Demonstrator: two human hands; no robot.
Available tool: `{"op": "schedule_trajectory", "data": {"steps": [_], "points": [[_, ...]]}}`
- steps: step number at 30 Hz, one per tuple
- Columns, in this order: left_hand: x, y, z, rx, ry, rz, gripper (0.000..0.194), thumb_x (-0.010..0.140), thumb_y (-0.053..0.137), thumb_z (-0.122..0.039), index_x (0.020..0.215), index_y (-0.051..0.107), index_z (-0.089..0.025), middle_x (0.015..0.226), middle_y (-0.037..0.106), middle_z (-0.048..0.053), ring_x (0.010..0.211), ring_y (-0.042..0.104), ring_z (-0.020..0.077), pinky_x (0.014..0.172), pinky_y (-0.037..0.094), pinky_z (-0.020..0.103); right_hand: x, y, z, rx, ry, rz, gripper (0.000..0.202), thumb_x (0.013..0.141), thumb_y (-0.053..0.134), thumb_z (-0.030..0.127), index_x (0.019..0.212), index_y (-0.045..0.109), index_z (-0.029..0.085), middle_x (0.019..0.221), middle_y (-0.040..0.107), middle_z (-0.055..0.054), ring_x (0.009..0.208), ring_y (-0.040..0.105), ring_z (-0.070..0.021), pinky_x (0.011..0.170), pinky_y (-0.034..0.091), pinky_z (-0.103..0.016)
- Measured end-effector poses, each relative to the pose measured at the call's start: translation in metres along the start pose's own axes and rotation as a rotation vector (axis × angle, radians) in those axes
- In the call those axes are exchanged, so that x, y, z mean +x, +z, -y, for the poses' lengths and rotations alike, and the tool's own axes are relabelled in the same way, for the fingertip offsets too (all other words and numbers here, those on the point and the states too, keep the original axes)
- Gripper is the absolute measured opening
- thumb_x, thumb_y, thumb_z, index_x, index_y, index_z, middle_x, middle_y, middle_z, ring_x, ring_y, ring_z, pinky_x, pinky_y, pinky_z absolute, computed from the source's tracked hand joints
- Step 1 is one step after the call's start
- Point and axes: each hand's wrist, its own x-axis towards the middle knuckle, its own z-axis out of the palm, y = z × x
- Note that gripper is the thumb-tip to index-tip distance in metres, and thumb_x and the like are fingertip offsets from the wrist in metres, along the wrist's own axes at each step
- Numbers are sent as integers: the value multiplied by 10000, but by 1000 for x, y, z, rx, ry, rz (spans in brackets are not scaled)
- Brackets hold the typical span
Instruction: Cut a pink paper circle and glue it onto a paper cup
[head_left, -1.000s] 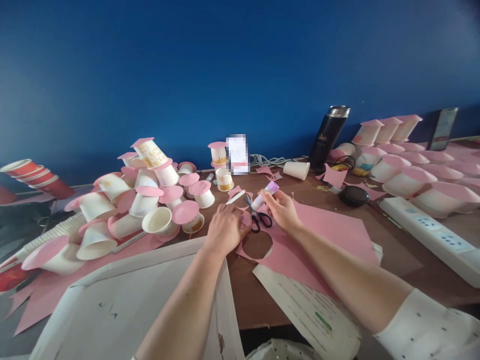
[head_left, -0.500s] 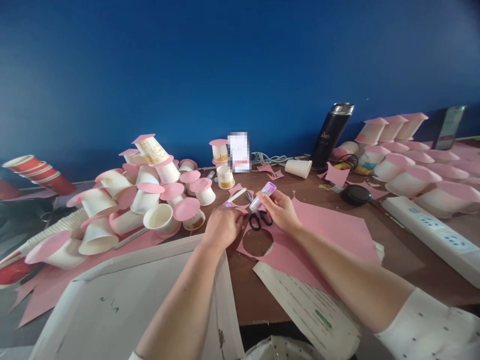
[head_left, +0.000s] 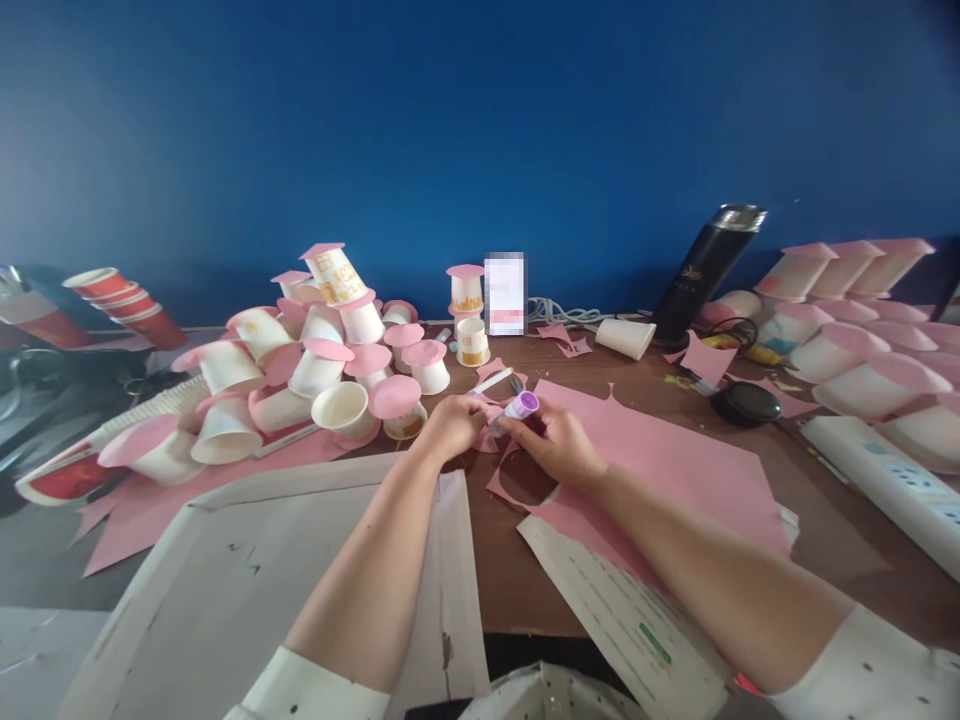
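My right hand (head_left: 559, 440) is wrapped round a glue stick (head_left: 517, 408), a pale tube with a purple end tilted up and away. Close by on its left, my left hand (head_left: 456, 425) has its fingers curled together near the lower end of the tube; what they hold, if anything, is hidden. A small pink paper piece (head_left: 486, 445) shows between the hands. Just beyond lies a slim white stick (head_left: 495, 381), beside part of a pair of scissors (head_left: 516, 384) mostly covered by the hands. Under my right forearm lies a pink paper sheet (head_left: 675, 470) with a round hole cut near its left corner.
Many white paper cups with pink tops (head_left: 322, 365) are heaped left; more (head_left: 847, 350) stand right. A black flask (head_left: 701, 280), a cup on its side (head_left: 625, 338), a round black object (head_left: 746, 402) and a power strip (head_left: 885, 470) lie right. A white board (head_left: 300, 560) lies front left.
The glue stick and my right hand have come lower and nearer my left hand. The scissors' black handles, visible before, are now covered. The whole view has shifted slightly.
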Motion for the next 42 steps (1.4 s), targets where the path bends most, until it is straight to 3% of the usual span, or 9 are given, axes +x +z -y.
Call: {"op": "schedule_trajectory", "data": {"steps": [7,14,23,35,42], "points": [[3,1,3,-98,2,14,243,765,492,-299,602,605,-159,610,536,-22,556,424,99,559,324,244,4,7,-4,-114,-21,-12,288,868,536,480,903,640,214,817,690,-35,738,623,-190,670,426,-264],[3,1,4,-185,21,14,220,764,499,-242,621,640,-153,675,630,9,568,543,108,547,395,227,6,12,-8,-155,-49,-2,250,865,559,444,888,653,214,798,684,-28,720,612,-180,661,420,-261],[5,6,10,-344,-56,88,185,777,519,-209,647,632,-142,711,691,56,529,640,143,496,485,227,6,15,-9,-130,-73,13,226,859,577,419,936,664,225,802,689,-21,735,622,-186,678,432,-267],[2,4,5,-382,-89,104,228,835,537,-297,792,703,-147,628,692,47,557,670,173,518,514,243,7,16,-12,-200,-58,40,214,876,557,371,984,655,214,877,702,-47,800,642,-202,710,442,-279],[2,5,5,-362,-101,62,202,793,584,-278,662,655,-142,636,682,37,540,651,156,493,490,219,7,14,-11,-233,-52,57,242,887,536,393,998,651,211,890,704,-58,802,647,-215,701,445,-283]]}}
